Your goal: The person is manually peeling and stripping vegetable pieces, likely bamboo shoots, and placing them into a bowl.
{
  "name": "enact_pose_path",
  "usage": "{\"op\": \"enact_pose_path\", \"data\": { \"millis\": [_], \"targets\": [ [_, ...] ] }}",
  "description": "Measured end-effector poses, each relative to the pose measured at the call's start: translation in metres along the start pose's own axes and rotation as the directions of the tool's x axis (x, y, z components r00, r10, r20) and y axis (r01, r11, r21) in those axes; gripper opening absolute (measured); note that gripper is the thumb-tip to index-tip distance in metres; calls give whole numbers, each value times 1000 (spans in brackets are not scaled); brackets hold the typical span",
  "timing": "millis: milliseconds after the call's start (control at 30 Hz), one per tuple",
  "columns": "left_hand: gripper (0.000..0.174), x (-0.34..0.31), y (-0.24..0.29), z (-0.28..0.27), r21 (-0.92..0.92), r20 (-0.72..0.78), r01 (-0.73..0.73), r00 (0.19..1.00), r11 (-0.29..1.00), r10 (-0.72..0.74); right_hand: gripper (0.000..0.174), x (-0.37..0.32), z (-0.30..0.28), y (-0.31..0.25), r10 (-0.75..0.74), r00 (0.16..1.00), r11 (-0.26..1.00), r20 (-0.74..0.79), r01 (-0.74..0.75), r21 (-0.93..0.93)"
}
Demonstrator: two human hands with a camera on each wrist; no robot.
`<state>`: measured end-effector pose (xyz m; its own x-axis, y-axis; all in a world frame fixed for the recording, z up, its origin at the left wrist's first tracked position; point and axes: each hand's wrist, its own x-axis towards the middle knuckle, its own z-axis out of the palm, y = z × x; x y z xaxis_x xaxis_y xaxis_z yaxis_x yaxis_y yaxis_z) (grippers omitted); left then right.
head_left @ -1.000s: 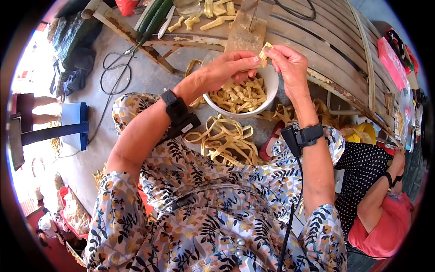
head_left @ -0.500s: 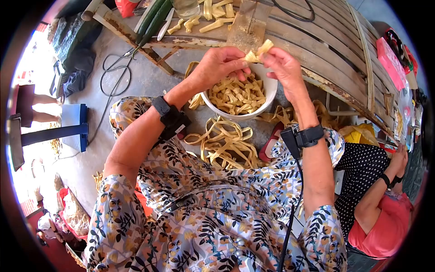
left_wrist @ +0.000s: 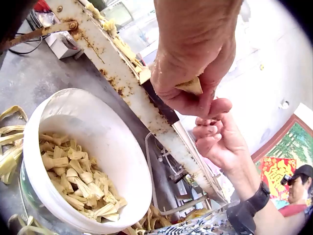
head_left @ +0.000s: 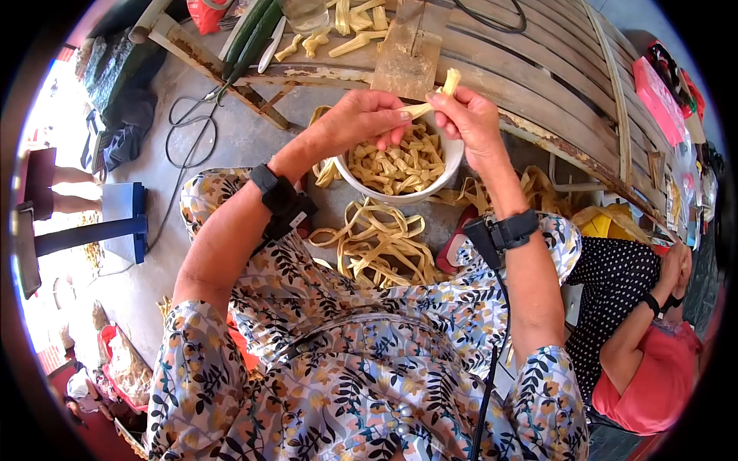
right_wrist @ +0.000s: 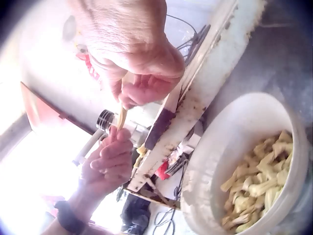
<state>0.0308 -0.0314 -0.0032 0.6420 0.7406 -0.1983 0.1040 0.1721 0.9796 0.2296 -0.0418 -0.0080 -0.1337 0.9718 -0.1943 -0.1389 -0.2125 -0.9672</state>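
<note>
Both hands hold a pale yellow flat strip [head_left: 417, 111] in front of the bench edge, above the bucket. My left hand [head_left: 357, 123] pinches one end between thumb and fingers. The right hand [head_left: 470, 127] grips the other part, and a flared end [head_left: 452, 78] sticks up beyond its fingers. In the right wrist view the strip [right_wrist: 122, 117] runs between the two hands. Below stands a white bucket [head_left: 452, 160] partly filled with short knotted yellow pieces [head_left: 396, 167]. Curled fingers hide the middle of the held strip.
A slatted bench [head_left: 538, 69] with a rusty edge bears a wooden board [head_left: 407, 54], several yellow pieces [head_left: 311, 42], long green vegetables [head_left: 254, 38] and a glass jar [head_left: 306, 14]. Loose strips [head_left: 377, 238] lie on the floor. Another person [head_left: 646, 369] sits at the right.
The hands have moved slightly left and down. The bunched piece, first mostly covered by the fingers, now stretches between the hands, with its flared end rising above the right hand.
</note>
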Motion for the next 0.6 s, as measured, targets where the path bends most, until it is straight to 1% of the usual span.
{"op": "enact_pose_path", "data": {
  "millis": [100,200,333,433,533,600],
  "targets": [
    [23,-4,1,-6,-56,66,49,997,997,-45,21,-5,3,-12,-110,988,976,-109,87,-199],
    [23,-1,0,-8,-98,111,68,992,993,-57,22,-1,-8,-7,-239,964,930,-115,194,-312],
    [23,3,1,-9,-106,148,43,989,993,-27,22,-5,-6,-13,-340,924,909,-174,275,-313],
    [23,4,-1,-11,-140,172,45,985,989,-21,29,-6,-5,-14,-404,895,878,-189,322,-355],
    [24,3,-1,-11,-111,144,28,990,993,-12,30,-3,-11,-11,-384,903,892,-195,307,-333],
    [24,2,-3,-13,-124,160,15,987,992,5,30,-3,-10,-11,-370,908,896,-196,293,-333]
  ]
}}
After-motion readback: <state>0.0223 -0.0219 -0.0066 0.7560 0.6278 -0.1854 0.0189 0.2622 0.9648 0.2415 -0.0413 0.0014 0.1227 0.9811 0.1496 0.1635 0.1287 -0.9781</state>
